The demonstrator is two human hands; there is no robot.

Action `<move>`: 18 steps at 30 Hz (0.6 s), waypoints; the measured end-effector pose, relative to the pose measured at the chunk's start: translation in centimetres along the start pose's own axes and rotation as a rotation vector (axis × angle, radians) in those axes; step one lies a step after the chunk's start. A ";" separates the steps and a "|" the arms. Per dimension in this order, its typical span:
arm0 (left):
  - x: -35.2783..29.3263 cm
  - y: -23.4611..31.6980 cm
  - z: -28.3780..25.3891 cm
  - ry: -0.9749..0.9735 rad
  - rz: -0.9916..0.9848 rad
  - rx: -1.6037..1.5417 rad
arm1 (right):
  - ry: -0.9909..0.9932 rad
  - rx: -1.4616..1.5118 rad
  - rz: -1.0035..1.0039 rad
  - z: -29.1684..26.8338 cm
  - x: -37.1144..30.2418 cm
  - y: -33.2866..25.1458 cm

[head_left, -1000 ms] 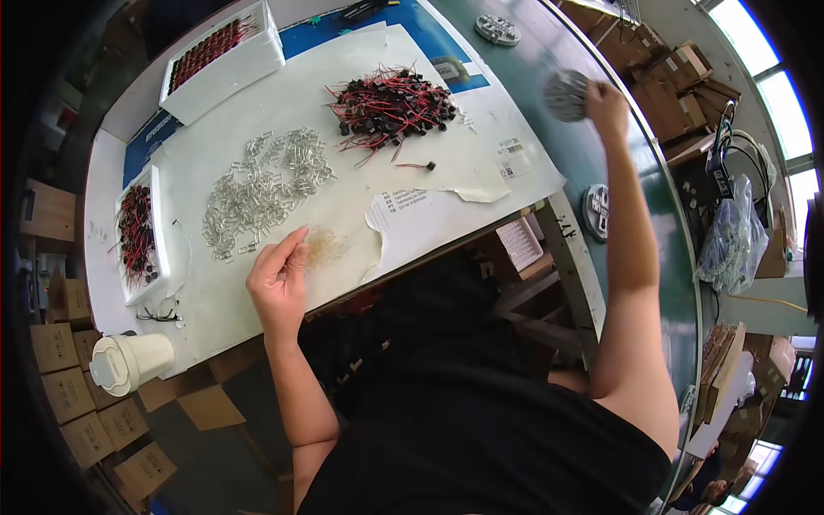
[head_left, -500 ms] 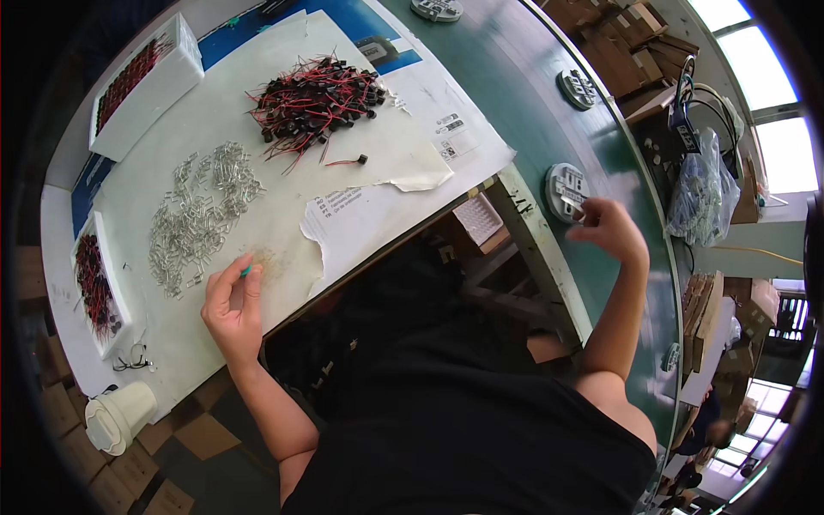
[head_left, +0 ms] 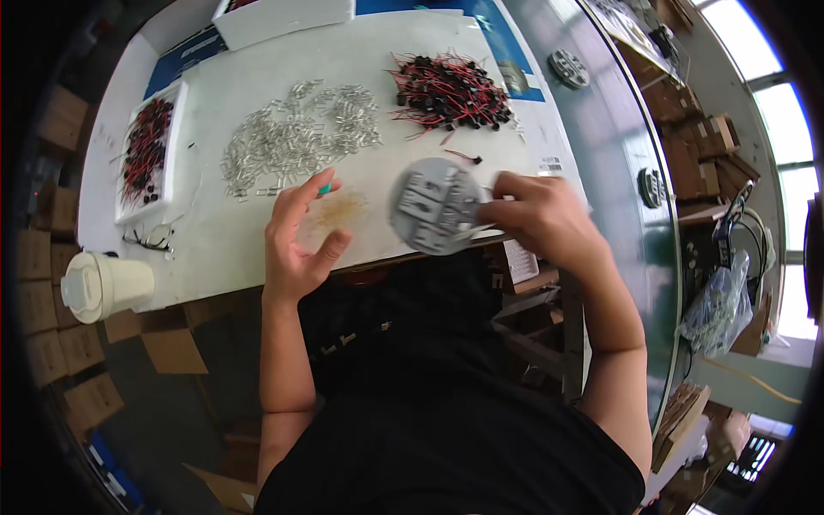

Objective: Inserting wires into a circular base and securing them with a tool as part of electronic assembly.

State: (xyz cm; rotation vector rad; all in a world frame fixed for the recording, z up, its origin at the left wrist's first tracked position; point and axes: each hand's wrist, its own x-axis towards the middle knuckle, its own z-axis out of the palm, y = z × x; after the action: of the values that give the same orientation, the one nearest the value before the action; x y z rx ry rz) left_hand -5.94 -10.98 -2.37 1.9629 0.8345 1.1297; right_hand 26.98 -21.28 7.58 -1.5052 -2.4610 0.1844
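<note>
My right hand (head_left: 549,213) grips a round grey fixture plate (head_left: 429,197) by its right edge, above the near part of the white table. Raised blocks and slots cover the plate's face, slightly blurred. Left of it, my left hand (head_left: 296,249) is open, thumb and fingers apart, facing the plate without touching it. A small teal band or cover (head_left: 324,188) shows at one fingertip. Beyond my left hand lies a spread pile of small clear tube-like pieces (head_left: 292,137). Behind the plate is a heap of black components with red wires (head_left: 451,90); a single one (head_left: 464,156) lies closer.
A white foam tray of wired components (head_left: 176,129) sits at left, with glasses (head_left: 153,238) and a cream lidded container (head_left: 120,283) nearby. Another white foam box (head_left: 287,24) stands at the back. On the green conveyor at right ride more round fixtures (head_left: 652,187).
My right hand has taken the round fixture off the conveyor and carried it left over the table. My left hand has opened from a near pinch. The view has shifted too.
</note>
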 end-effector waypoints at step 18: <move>0.6 1.1 0.7 -0.150 0.030 0.235 | 0.100 0.180 0.463 9.8 14.1 1.1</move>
State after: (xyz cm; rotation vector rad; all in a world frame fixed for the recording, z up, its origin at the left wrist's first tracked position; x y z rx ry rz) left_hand -4.91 -11.28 -1.43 2.2287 0.8924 0.9215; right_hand 19.04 -8.02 0.00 -1.9227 -1.9274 0.3914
